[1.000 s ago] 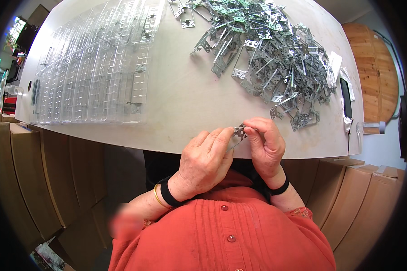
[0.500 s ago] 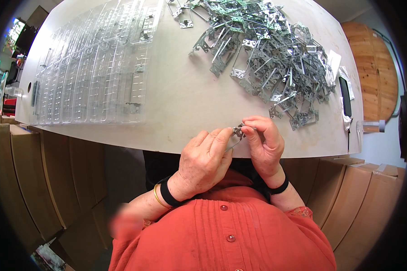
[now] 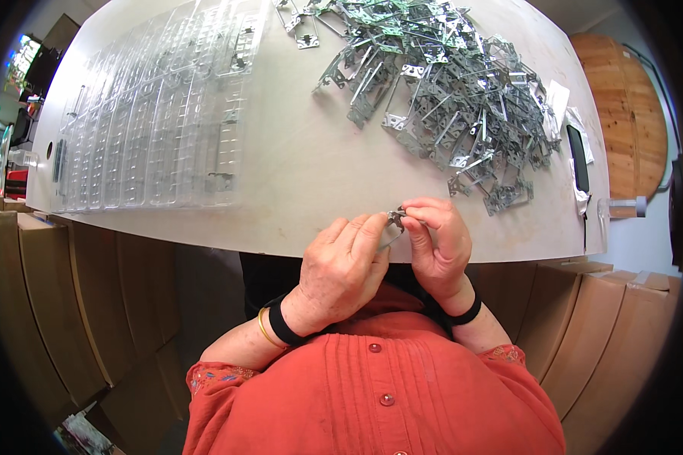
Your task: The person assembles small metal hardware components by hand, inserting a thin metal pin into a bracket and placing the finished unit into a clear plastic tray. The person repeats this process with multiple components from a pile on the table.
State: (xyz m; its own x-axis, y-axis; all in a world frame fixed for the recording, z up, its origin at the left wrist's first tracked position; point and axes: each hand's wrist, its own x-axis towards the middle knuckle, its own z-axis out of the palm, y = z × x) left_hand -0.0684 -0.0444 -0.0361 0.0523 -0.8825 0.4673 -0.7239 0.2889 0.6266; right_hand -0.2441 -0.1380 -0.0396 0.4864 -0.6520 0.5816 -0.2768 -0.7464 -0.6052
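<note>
Close to the table's front edge, my two hands meet on one small stamped metal bracket (image 3: 395, 219). My left hand (image 3: 343, 262) is closed round one side of it, hiding much of the part. Between thumb and forefinger, my right hand (image 3: 440, 246) pinches its other end. A large tangled heap of similar grey metal brackets (image 3: 463, 106) lies beyond, toward the right. On the left, clear plastic trays (image 3: 155, 129) with rows of compartments hold a few metal pieces along their right side.
The pale table (image 3: 296, 174) has a curved front edge. At its right side a dark phone (image 3: 578, 158) rests on white paper (image 3: 558, 106). Cardboard boxes stand below on the left (image 3: 91, 296) and right (image 3: 584, 326). A round wooden board (image 3: 622, 114) leans at the far right.
My right hand has shifted slightly left and its fingertips have closed in on the bracket. My left hand has barely moved.
</note>
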